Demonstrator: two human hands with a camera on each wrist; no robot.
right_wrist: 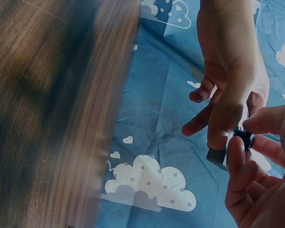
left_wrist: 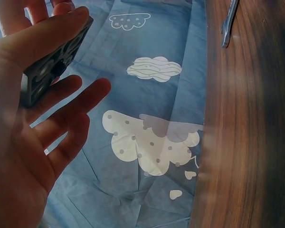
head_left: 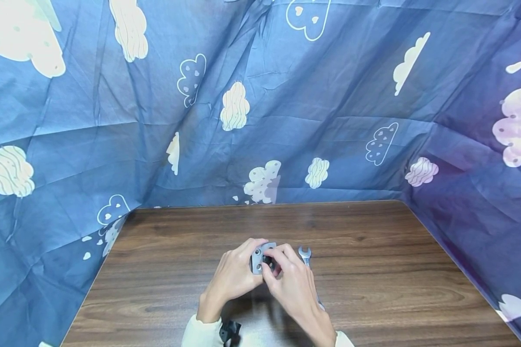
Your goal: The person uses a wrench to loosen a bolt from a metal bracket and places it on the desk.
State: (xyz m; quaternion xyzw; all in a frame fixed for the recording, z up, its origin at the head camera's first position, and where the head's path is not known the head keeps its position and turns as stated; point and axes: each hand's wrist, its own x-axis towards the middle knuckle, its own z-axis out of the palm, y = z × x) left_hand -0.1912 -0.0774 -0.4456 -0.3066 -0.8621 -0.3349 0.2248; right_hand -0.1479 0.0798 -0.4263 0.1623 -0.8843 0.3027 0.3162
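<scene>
Both hands meet over the middle of the wooden table [head_left: 373, 270]. My left hand [head_left: 253, 251] pinches a grey metal block [head_left: 258, 260] with round holes; in the left wrist view the block [left_wrist: 47, 69] sits under the thumb while the other fingers [left_wrist: 80, 92] spread loosely. My right hand [head_left: 272, 264] pinches a small dark part [right_wrist: 245, 137] set against the block [right_wrist: 215, 156], with thumb and forefinger curled on it. A silver open-ended wrench [head_left: 305, 254] lies on the table just right of the hands, its handle hidden under my right hand.
Blue cloth printed with clouds [head_left: 260, 120] walls in the table at the back and both sides and drops past the table's edges. The wrench [left_wrist: 229, 21] rests near the table's far edge in the left wrist view.
</scene>
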